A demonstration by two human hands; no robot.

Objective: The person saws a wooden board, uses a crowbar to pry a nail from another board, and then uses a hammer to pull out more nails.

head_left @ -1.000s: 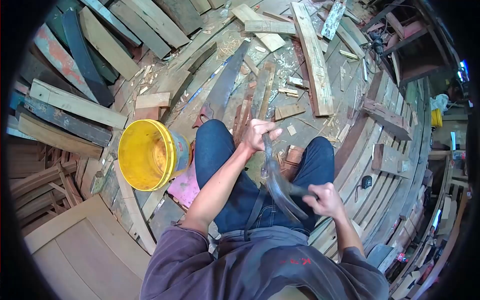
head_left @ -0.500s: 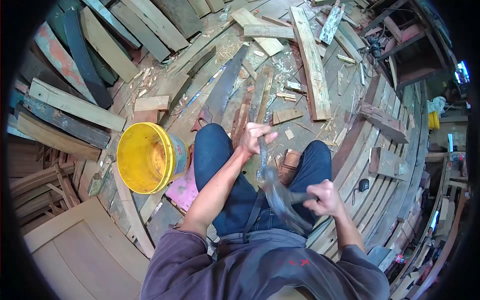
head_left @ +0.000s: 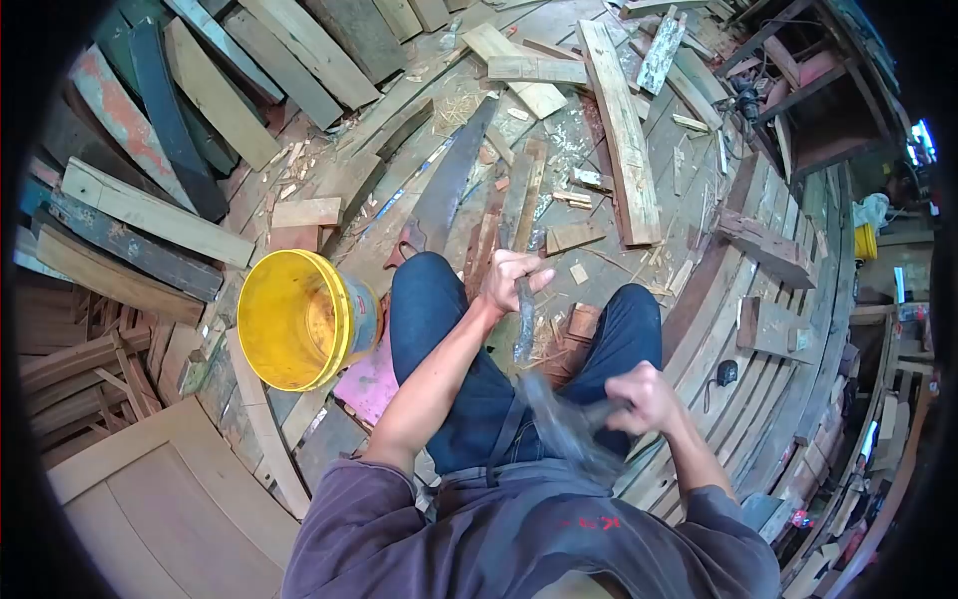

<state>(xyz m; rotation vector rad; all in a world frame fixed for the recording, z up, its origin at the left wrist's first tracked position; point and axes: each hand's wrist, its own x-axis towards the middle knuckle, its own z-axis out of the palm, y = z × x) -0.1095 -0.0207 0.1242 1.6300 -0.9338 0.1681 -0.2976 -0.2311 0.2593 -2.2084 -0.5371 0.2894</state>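
My left hand (head_left: 511,282) is closed around a narrow, worn metal bar (head_left: 525,334) between my knees, its near end pointing back toward my lap. My right hand (head_left: 641,401) grips the short handle of a hammer (head_left: 564,424), whose head is smeared by motion over my lap. A small gap shows between the hammer head and the bar's near end. The bar's far end runs under my left hand toward the wood strips (head_left: 521,195) on the floor. Reddish-brown wood blocks (head_left: 579,334) lie between my legs.
A yellow bucket (head_left: 289,319) stands by my left knee. Beyond that knee lies a handsaw (head_left: 449,185). Planks (head_left: 619,140) and wood chips litter the floor ahead. Curved boards (head_left: 160,225) are stacked on the left, and a slatted wooden platform (head_left: 738,399) runs along my right.
The hammer head has drawn back a little from the bar's end, which it overlapped before. My left hand keeps its grip on the bar.
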